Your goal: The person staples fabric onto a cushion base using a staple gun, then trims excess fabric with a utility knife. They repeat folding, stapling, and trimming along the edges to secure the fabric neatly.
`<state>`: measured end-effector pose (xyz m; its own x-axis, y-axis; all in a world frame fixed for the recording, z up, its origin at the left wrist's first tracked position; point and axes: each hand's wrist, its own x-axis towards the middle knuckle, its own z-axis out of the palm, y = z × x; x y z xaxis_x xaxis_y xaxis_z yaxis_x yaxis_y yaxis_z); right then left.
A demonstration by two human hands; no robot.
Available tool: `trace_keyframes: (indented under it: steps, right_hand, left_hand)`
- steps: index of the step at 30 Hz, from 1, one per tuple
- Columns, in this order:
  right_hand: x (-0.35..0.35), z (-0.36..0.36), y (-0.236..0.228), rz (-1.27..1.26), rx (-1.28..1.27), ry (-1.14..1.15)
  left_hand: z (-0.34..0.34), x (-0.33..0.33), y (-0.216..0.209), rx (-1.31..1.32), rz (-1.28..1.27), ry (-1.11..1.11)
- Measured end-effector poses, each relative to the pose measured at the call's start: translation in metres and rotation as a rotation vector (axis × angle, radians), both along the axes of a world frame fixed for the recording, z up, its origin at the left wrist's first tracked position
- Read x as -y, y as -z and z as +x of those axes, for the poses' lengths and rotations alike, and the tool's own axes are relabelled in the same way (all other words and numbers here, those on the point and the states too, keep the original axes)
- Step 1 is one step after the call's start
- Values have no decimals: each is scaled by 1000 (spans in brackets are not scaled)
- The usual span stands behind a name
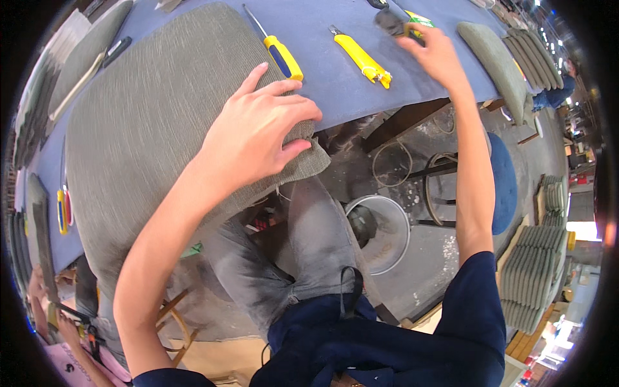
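Note:
A large grey-green fabric-covered cushion (142, 97) lies on the blue table, its near right corner ending in a loose fabric flap. My left hand (258, 129) rests on that corner with fingers spread, its thumb beside the flap. Just beyond its fingertips is a screwdriver (282, 57) with a yellow and blue handle. At the far right of the table, my right hand (435, 55) has its fingers closed round a dark, blurred object (391, 23) whose kind I cannot make out. Between the hands lies a yellow-handled tool (361, 59) with a small metal tip.
The blue table (329, 103) ends in front of my knees. A grey cushion (493, 68) and stacked pads (532, 58) sit at its right. Below are a metal bucket (387, 255) and a blue-seated stool (503, 184). Another person's hands (68, 329) show at lower left.

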<state>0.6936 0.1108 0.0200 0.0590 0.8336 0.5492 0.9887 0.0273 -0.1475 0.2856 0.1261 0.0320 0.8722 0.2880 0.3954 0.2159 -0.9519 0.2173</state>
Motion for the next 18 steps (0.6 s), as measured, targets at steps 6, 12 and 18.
trace_keyframes:
  steps: [6,12,18]
  right_hand:
    - [130,-129,-36,20,-1524,-234]
    - [201,-253,38,-150,-1678,-216]
    - [206,-282,93,-177,-1289,-71]
  left_hand:
    - [-9,4,8,-13,53,-35]
    - [-3,8,9,-47,120,-43]
    - [-2,9,12,-61,136,-67]
